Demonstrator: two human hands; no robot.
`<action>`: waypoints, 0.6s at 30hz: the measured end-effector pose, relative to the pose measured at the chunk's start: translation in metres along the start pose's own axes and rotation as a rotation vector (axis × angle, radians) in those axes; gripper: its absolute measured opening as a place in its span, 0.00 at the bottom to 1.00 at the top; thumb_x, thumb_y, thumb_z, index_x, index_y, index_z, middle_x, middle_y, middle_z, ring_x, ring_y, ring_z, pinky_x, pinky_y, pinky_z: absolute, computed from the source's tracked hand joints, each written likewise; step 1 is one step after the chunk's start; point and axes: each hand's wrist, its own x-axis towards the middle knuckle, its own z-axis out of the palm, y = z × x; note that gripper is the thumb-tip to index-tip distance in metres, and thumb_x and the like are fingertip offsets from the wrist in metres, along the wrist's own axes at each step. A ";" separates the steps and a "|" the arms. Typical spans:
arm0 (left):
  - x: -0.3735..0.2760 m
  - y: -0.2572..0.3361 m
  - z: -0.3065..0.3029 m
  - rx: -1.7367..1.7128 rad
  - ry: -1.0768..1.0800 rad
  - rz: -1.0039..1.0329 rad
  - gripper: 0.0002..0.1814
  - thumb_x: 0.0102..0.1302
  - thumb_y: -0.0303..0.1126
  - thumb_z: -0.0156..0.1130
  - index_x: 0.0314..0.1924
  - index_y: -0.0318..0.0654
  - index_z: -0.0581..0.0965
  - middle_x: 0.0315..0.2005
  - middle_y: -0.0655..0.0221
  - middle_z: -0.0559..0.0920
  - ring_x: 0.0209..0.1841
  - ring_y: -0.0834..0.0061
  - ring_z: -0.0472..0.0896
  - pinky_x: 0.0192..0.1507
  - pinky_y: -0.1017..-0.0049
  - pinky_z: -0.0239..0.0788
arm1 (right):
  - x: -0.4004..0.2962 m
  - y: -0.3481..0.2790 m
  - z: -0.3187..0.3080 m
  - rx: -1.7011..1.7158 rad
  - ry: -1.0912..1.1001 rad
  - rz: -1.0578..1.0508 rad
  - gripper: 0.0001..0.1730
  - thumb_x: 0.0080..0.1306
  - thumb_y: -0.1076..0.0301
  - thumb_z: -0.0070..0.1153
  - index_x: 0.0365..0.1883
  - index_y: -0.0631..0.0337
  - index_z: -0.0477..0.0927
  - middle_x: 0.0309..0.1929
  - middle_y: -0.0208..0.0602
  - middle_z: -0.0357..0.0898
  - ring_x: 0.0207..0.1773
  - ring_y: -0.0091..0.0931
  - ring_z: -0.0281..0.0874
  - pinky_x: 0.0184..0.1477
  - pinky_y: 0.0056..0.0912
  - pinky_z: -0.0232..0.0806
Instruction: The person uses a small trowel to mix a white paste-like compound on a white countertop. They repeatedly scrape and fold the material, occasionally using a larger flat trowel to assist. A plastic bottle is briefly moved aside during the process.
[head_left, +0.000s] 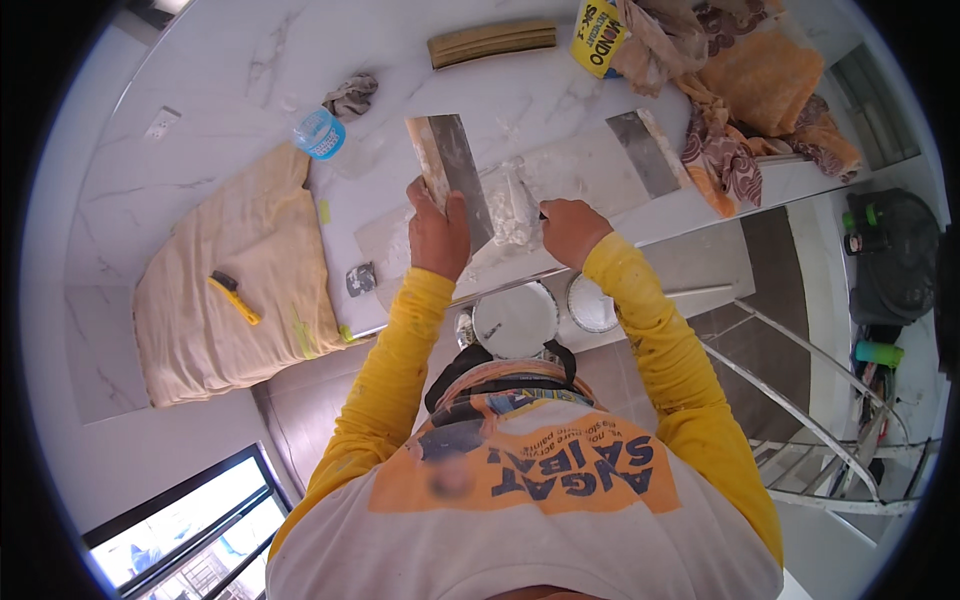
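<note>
My left hand (440, 234) grips the wooden back of a wide steel putty blade (459, 165), tilted up over the marble-pattern counter (480, 86). My right hand (576, 231) is closed around a small dark handle (543, 216); the rest of that tool is hard to make out. Between the hands, a clear plastic bag smeared with white putty (514, 206) lies on a putty-marked grey board (577, 166). A second wide putty blade (645, 152) rests at the right end of this board.
Below the counter edge stand two white pails (516, 319) (592, 304). On the left are a wire brush (235, 298) on a beige cloth (247, 225), a plastic bottle (321, 135) and a rag (352, 97). Crumpled cloths (757, 82) lie far right, above a metal ladder (795, 397).
</note>
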 end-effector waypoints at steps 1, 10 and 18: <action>-0.009 0.003 -0.001 0.012 -0.001 0.057 0.27 0.71 0.36 0.55 0.62 0.30 0.58 0.40 0.34 0.80 0.41 0.35 0.81 0.43 0.49 0.72 | 0.005 -0.001 0.000 0.069 0.030 -0.046 0.16 0.70 0.66 0.46 0.48 0.67 0.79 0.44 0.54 0.82 0.49 0.48 0.80 0.52 0.48 0.72; -0.023 0.007 0.028 0.128 -0.261 0.075 0.25 0.72 0.36 0.54 0.62 0.37 0.56 0.24 0.43 0.82 0.29 0.39 0.81 0.31 0.47 0.72 | -0.012 -0.043 -0.003 0.131 0.006 0.051 0.15 0.69 0.66 0.48 0.45 0.69 0.80 0.44 0.59 0.82 0.49 0.51 0.80 0.53 0.49 0.71; 0.013 -0.038 0.031 0.046 -0.080 0.003 0.23 0.71 0.38 0.56 0.58 0.29 0.66 0.40 0.43 0.81 0.35 0.49 0.84 0.37 0.56 0.76 | -0.074 -0.017 -0.031 0.113 0.131 -0.136 0.20 0.69 0.66 0.46 0.53 0.70 0.77 0.46 0.62 0.80 0.51 0.55 0.77 0.56 0.49 0.69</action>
